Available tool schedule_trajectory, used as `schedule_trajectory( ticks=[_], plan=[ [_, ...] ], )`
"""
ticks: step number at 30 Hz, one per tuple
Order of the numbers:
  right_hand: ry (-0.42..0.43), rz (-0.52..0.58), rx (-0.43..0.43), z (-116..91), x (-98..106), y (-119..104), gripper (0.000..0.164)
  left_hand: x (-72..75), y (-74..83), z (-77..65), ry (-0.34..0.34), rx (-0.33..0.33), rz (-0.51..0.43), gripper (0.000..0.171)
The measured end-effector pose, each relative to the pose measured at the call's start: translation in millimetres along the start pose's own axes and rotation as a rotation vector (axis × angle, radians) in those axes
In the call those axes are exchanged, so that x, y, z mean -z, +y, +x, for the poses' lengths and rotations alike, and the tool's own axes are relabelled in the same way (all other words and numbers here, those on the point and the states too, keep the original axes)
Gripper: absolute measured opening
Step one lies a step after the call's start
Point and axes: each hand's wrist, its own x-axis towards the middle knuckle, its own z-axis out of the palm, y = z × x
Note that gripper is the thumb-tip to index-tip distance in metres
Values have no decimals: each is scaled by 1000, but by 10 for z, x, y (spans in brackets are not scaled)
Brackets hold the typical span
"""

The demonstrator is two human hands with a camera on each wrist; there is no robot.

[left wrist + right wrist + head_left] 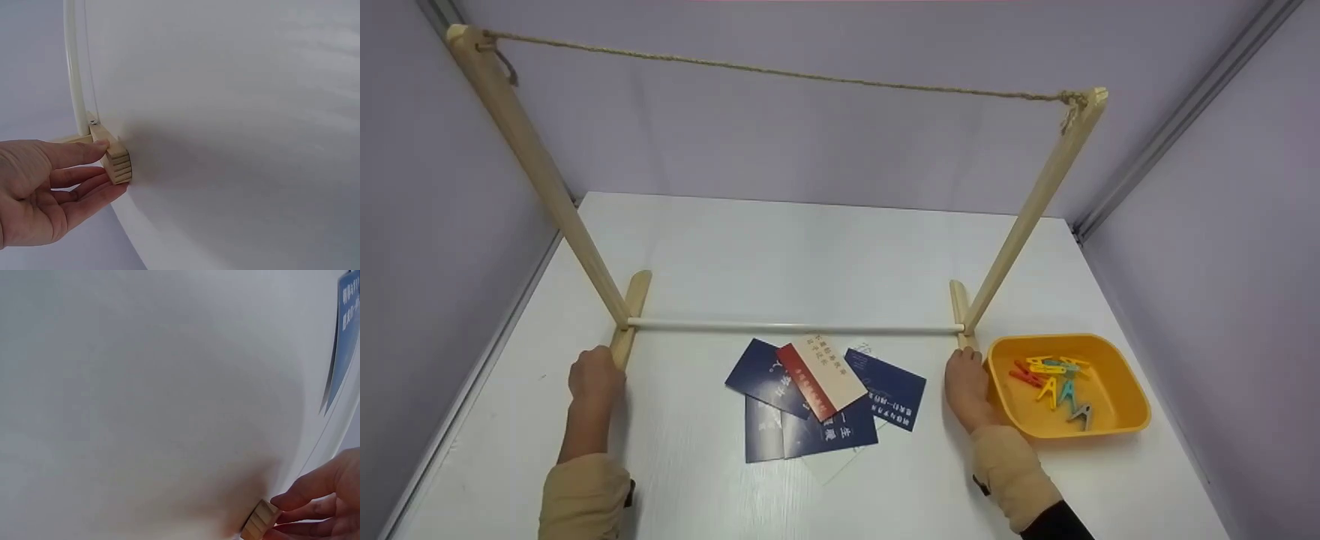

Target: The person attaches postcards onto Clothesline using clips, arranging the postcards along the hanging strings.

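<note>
Wooden frame (pixel 795 327), standing upright across the surface (pixel 697 480), behind and beside a pile of cards; catalogued from left to right:

Left post (pixel 540 172): tilted outward in the head view, rope (pixel 765 71) knotted at its top and running to the other post.

Left hand (pixel 596 379): fingers pinching the near end of the left foot (pixel 637 292), thumb on one face, others opposite. Risk: an uneven pull by either hand would probably skew the frame and strain the rod's joints.

Cards (pixel 825 420): overlapping pile, navy, red-and-cream and pale, some printed, uppermost just beside the white rod. Risk: drawing the frame nearer could sweep or crease them.

Right hand (pixel 967 382): fingers pinching the near end of the right foot (pixel 959 300).

Right post (pixel 1035 210): rope knotted at its top, loose tail hanging.

Yellow tray (pixel 1126 397): one container, rounded corners, close beside the right hand; holds red clips (pixel 1027 373), yellow clips (pixel 1048 391), teal clips (pixel 1067 392) and one grey clip (pixel 1081 415), loosely heaped. Risk: an outward swing of the right forearm might knock it and shift the clips
</note>
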Motion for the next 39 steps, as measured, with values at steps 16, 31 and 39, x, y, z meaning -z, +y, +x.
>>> schedule_trajectory(
  ticks=[16, 31, 39],
  plan=[
    [41, -21, 31, -74, 2, 7, 13, 4, -41, -139, -51, 48, -65, 12],
    [86, -43, 50, -123, -46, 44, 10, -39, -44, -107, -67, 53, -67, 11],
    [81, -29, 44, -140, -38, 41, 12, -77, -71, -75, -82, 80, -45, 12]
  ],
)
